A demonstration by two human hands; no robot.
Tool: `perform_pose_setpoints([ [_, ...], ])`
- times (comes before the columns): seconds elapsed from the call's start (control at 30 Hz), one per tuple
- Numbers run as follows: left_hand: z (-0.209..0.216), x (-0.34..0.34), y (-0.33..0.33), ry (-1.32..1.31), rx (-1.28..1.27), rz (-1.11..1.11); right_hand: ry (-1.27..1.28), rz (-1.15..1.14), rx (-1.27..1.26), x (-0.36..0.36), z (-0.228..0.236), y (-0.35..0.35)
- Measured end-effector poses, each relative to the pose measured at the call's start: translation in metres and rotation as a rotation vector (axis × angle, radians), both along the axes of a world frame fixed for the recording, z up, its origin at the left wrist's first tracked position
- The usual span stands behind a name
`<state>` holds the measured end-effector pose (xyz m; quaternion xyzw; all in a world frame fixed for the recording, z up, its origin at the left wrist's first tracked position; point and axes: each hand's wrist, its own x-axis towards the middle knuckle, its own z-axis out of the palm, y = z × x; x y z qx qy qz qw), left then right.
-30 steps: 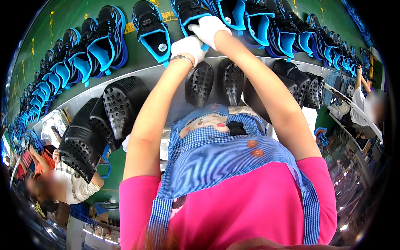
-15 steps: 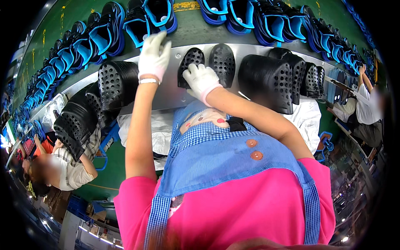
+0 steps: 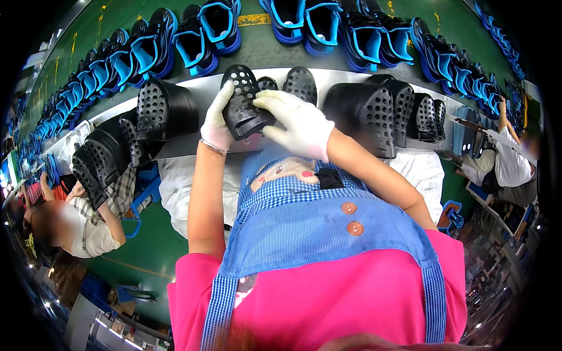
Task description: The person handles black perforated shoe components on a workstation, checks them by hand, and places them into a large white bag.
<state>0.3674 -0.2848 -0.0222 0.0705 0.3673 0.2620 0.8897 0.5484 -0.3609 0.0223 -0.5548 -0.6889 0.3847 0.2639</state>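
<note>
Metal surface [image 3: 206, 92] below, left hand [image 3: 218, 121] grips black perforated form [image 3: 240, 96], right hand [image 3: 300, 121] half-curled at its edge (hold unclear); likely light, stiffish, best side-gripped.

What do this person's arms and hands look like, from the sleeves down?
Short, bright pink sleeves cover the upper arms, and the forearms are bare. Both the left hand and the right hand wear plain white gloves ending near the wrist. A thin, silvery bracelet circles the left wrist.
</note>
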Motion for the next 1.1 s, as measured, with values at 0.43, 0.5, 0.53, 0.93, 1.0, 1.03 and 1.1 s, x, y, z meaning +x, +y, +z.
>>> perform_pose_setpoints([
  [0.43, -0.009, 0.090, 0.042, 0.173, 0.208, 0.154, -0.201, -0.440, -0.341, 0.024, 0.011, 0.033],
  [0.5, -0.004, 0.111, 0.051, 0.397, 0.325, 0.223, -0.190, -0.534, -0.301, 0.024, 0.008, 0.043],
  [0.53, -0.011, 0.115, 0.057, 0.464, 0.378, 0.189, -0.185, -0.548, -0.387, 0.029, 0.008, 0.051],
  [0.93, -0.098, 0.119, 0.115, 0.856, 1.497, -0.620, -0.460, -0.443, -0.462, 0.098, -0.031, 0.144],
  [1.0, -0.104, 0.124, 0.119, 0.927, 1.548, -0.663, -0.568, -0.345, -0.494, 0.106, -0.028, 0.169],
  [1.03, -0.105, 0.126, 0.120, 0.950, 1.588, -0.661, -0.633, -0.306, -0.499, 0.106, -0.027, 0.178],
  [1.1, -0.105, 0.126, 0.118, 0.969, 1.641, -0.657, -0.704, -0.249, -0.476, 0.099, -0.028, 0.195],
])
